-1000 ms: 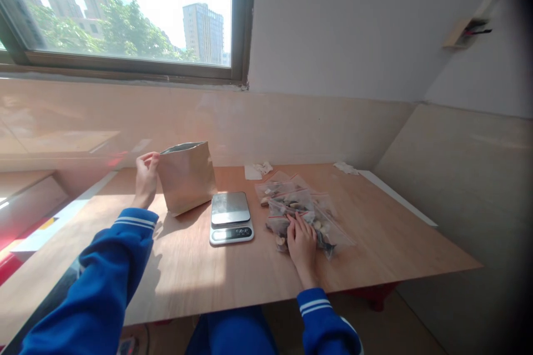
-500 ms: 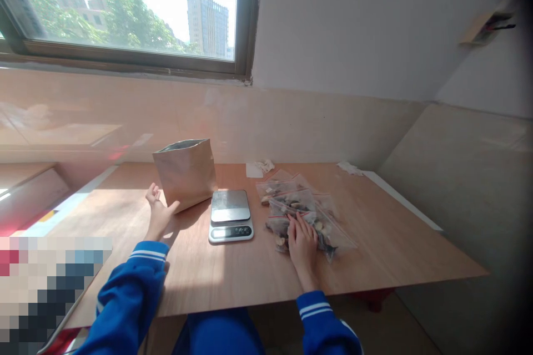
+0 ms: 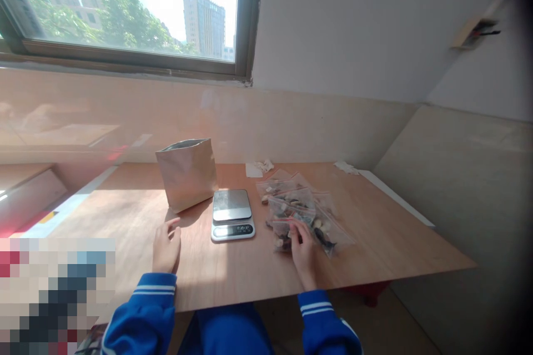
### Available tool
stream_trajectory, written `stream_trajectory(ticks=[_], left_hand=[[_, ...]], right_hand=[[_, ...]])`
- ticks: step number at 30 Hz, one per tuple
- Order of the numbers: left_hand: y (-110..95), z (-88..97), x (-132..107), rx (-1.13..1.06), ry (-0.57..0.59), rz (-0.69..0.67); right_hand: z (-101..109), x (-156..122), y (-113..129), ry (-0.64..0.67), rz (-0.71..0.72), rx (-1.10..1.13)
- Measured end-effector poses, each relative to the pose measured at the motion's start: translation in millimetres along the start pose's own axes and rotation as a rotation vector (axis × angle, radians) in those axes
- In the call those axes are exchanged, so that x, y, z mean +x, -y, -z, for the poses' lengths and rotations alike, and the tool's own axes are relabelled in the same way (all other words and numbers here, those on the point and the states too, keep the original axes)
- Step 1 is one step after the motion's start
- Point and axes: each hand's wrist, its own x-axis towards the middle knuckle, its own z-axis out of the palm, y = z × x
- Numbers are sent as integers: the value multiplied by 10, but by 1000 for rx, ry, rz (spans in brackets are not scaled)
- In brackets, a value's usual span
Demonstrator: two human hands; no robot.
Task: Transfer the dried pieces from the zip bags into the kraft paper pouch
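Right of the digital scale (image 3: 232, 215), the right hand (image 3: 303, 252) pinches a zip bag (image 3: 282, 238) in a narrow grip; the left hand (image 3: 166, 247) lies open, free.

- On the kitchen scale (image 3: 232, 215), at the middle of the table, the front panel (image 3: 232, 229) has a dark display and small marks beside it. From where I stand I cannot read any number or word there.
- The brown paper bag (image 3: 187, 175), left of the scale, shows no print that I can read.
- The clear zip bags (image 3: 297, 205), on the right of the table, have thin red lines near the top, but I can read no writing on them.
- On the tall building (image 3: 204, 28), far outside the window, no sign can be read.
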Motion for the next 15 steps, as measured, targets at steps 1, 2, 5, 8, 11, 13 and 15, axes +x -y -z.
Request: stream_trajectory(ticks=[1, 2, 5, 8, 11, 13, 15], left_hand=[[-121, -14, -88, -111, 20, 57], [-270, -36, -191, -218, 65, 110], [-795, -132, -490, -419, 340, 70], [-1157, -203, -612, -527, 403, 46], [-1125, -190, -572, -525, 313, 153], [-946, -144, -538, -502, 273, 218], [-755, -91, -532, -481, 295, 256]], right_hand=[[-12, -3, 103, 4, -9, 41], [-34, 1, 229, 25, -5, 77], [-175, 54, 726, 179, 79, 138], [-428, 96, 1237, 346, 153, 111], [-742, -2, 1533, 458, 23, 294], [-937, -147, 1587, 521, -178, 494], [-1084, -304, 1579, 573, -382, 650]])
